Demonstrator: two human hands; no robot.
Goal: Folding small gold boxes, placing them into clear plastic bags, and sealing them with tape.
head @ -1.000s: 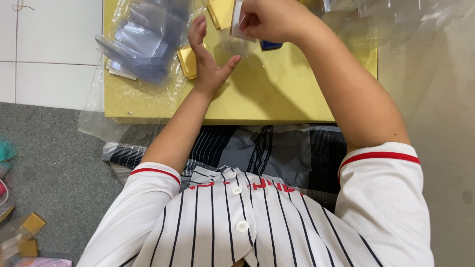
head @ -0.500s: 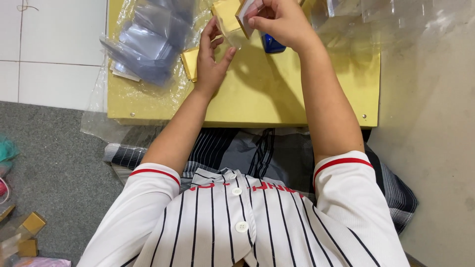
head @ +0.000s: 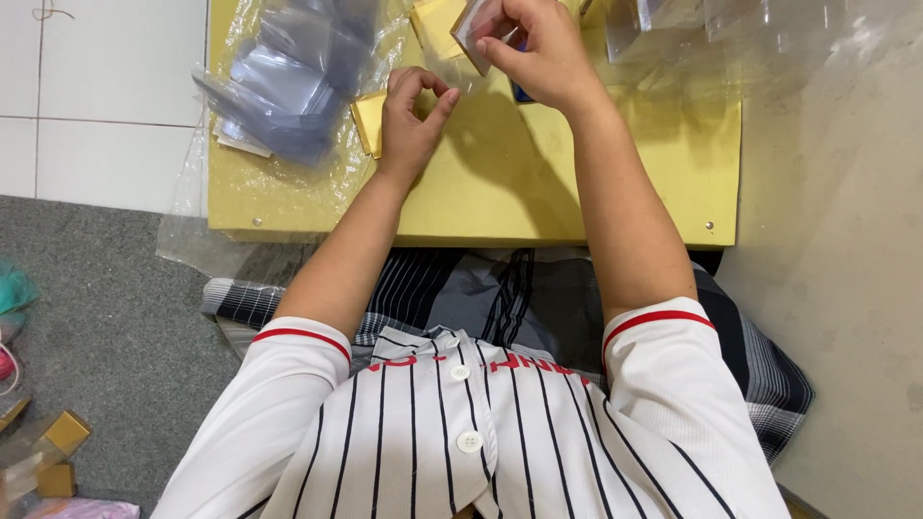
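Note:
My right hand (head: 540, 50) is raised over the far part of a low yellow table (head: 500, 183) and grips a small flat card-like piece (head: 469, 34) in a clear sleeve. My left hand (head: 411, 117) rests on the table with its fingers curled, pinching at clear film next to a small yellow flat piece (head: 368, 120). A second yellow piece (head: 435, 27) lies just beyond, by the table's far edge. A small dark blue object (head: 522, 92) peeks out from under my right hand.
A pile of clear plastic sleeves (head: 293, 82) lies on crumpled plastic wrap at the table's left. More clear plastic (head: 740, 24) sits at the far right. Grey carpet (head: 106, 317) with small gold boxes (head: 60, 437) is at left, a beige wall (head: 846, 269) at right.
My right hand has pulled in closer to my left with the sleeved piece. My left hand has gone from lying flat with spread fingers to curled and pinching.

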